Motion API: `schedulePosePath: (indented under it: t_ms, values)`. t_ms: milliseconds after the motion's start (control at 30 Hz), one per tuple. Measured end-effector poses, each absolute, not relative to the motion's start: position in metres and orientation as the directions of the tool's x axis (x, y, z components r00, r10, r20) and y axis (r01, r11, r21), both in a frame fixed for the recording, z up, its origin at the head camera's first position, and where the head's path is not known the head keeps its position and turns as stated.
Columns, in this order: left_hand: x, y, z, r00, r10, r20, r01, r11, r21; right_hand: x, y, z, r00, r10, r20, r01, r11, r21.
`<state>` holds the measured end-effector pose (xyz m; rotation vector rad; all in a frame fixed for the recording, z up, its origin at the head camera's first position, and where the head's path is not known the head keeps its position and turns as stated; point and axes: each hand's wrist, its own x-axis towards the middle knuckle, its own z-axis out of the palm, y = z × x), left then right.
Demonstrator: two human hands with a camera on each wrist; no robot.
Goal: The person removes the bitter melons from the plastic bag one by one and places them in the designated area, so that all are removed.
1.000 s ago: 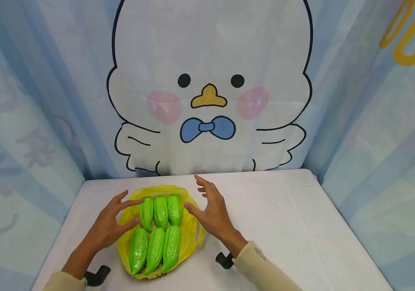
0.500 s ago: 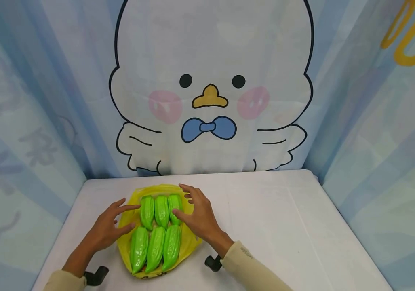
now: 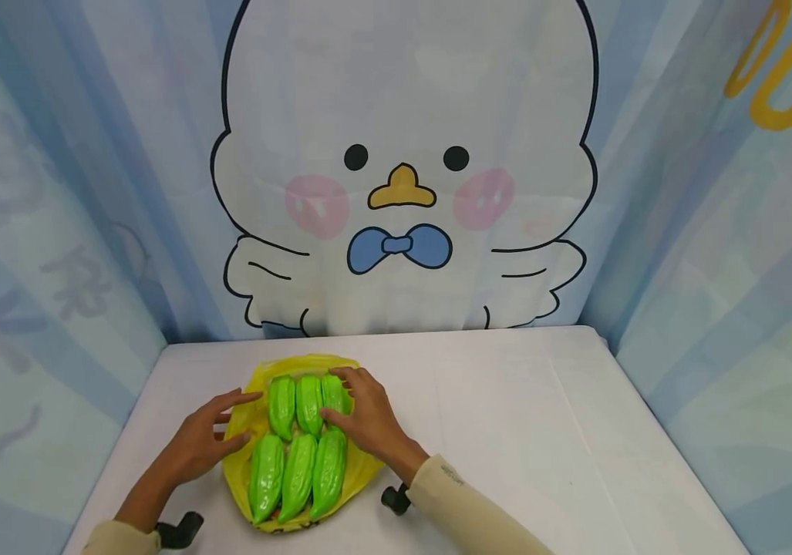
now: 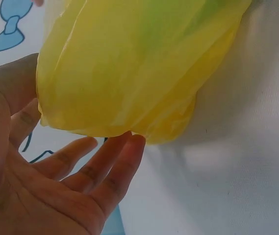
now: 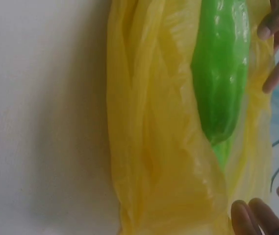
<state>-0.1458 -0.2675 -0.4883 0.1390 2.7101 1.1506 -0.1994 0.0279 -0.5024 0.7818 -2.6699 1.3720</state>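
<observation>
Several glossy green bitter melons [image 3: 301, 474] lie in two rows of three in an opened yellow plastic bag [image 3: 239, 470] on the table. My left hand [image 3: 194, 443] is at the bag's left edge, fingers and thumb spread apart. In the left wrist view its fingertips [image 4: 137, 142] meet the yellow plastic. My right hand [image 3: 371, 416] is over the bag's right side with loosely bent fingers, partly covering the upper right melon [image 3: 333, 393]. One melon [image 5: 221, 73] shows close up in the right wrist view, the right fingertips [image 5: 244, 215] low beside the bag. Whether they touch it, I cannot tell.
A white-covered table [image 3: 507, 432] extends to the right of the bag. Behind it hangs a curtain [image 3: 402, 92] with a cartoon bird, and printed curtains close off both sides. Black wrist mounts [image 3: 180, 530] sit below the hands.
My right hand has moved left and slightly down, from beside the bag to over the upper right melon. My left hand has shifted slightly left and down. The melons stay in place.
</observation>
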Motion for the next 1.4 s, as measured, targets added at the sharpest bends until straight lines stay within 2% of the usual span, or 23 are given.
schedulePosePath:
  t_ms: [200,467,800,1067,1400]
  values:
    - [-0.148,-0.273,-0.489,-0.967,0.172,-0.186,-0.015,0.695,0.719,-0.203,0.028,-0.508,-0.881,-0.418,0.223,-0.439,0.546,-0.714]
    - [-0.150,-0.279,-0.491,-0.964,0.193,-0.184,-0.003,0.682,0.731,-0.210,0.027,-0.518,-0.904,-0.388,0.181,-0.399,0.610,-0.684]
    - [-0.147,-0.281,-0.491,-0.965,0.176,-0.194,-0.025,0.677,0.736,-0.216,0.020,-0.520,-0.915,-0.381,0.130,-0.357,0.619,-0.700]
    - [-0.147,-0.285,-0.494,-0.959,0.172,-0.224,-0.054,0.668,0.742,-0.218,0.017,-0.522,-0.913,-0.385,0.134,-0.373,0.655,-0.658]
    - [-0.144,-0.289,-0.498,-0.962,0.203,-0.182,-0.004,0.656,0.754,-0.220,0.012,-0.525,-0.927,-0.356,0.122,-0.346,0.681,-0.646]
